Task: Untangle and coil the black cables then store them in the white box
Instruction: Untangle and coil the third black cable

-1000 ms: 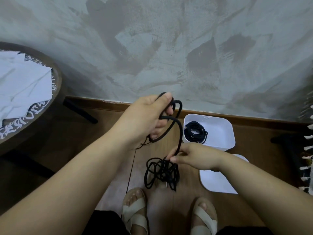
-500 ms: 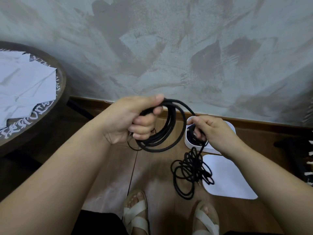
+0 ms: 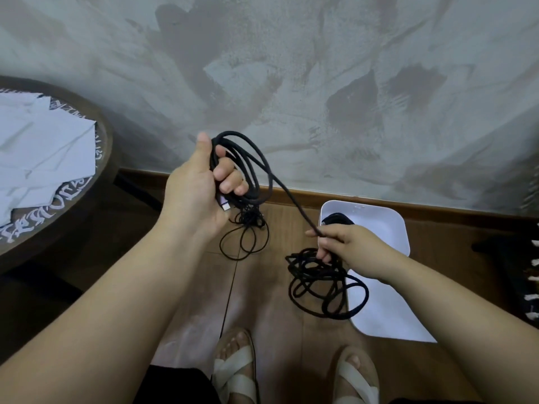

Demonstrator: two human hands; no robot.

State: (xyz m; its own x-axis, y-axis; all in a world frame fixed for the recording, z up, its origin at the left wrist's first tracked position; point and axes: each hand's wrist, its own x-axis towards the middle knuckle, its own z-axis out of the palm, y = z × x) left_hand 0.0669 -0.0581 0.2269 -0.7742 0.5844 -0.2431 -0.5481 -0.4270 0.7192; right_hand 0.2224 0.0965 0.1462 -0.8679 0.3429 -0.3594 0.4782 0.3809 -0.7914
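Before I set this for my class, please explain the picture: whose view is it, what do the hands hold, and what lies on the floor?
No machine here: a camera worn on a person's head looks down at their own bare hands. The left hand grips a neat coil of black cable. The right hand pinches the same cable, its tangled rest bunched below. On the wooden floor sit a white box with another coiled cable inside, a flat white lid, and a thinner black cable.

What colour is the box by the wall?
White. The box shows best in the head view.
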